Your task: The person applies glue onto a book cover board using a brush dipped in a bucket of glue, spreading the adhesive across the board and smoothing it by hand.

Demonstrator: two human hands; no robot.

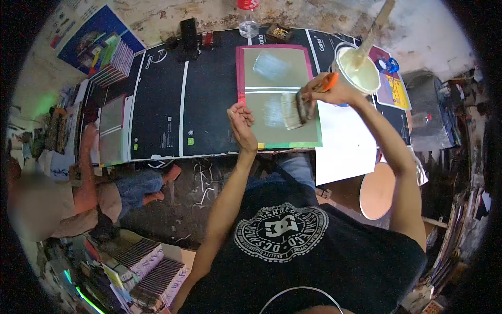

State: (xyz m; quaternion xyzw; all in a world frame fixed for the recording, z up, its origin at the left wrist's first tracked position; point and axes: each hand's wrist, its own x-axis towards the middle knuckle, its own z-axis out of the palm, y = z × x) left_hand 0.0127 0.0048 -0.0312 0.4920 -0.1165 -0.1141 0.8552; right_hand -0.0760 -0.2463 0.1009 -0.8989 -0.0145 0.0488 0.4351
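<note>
A wide flat brush [291, 111] with pale bristles and an orange handle is gripped in my right hand [341, 90]. Its bristles rest on the lower grey panel of a book cover [282, 135], beside a streaky white smear. Another white smear marks the upper panel, and white strips run between the two. More pink-edged sheets show beneath the cover. At the cover's left edge, my left hand [242, 125] is open with loosely bent fingers and holds nothing.
A white tub [361, 70] of pale paste with a stick in it stands at right. White paper [345, 144] overhangs the table's front edge. Behind are a bottle [249, 21] and a dark phone-like object [188, 32]. Stacked books [114, 62] and another person [73, 204] are at left.
</note>
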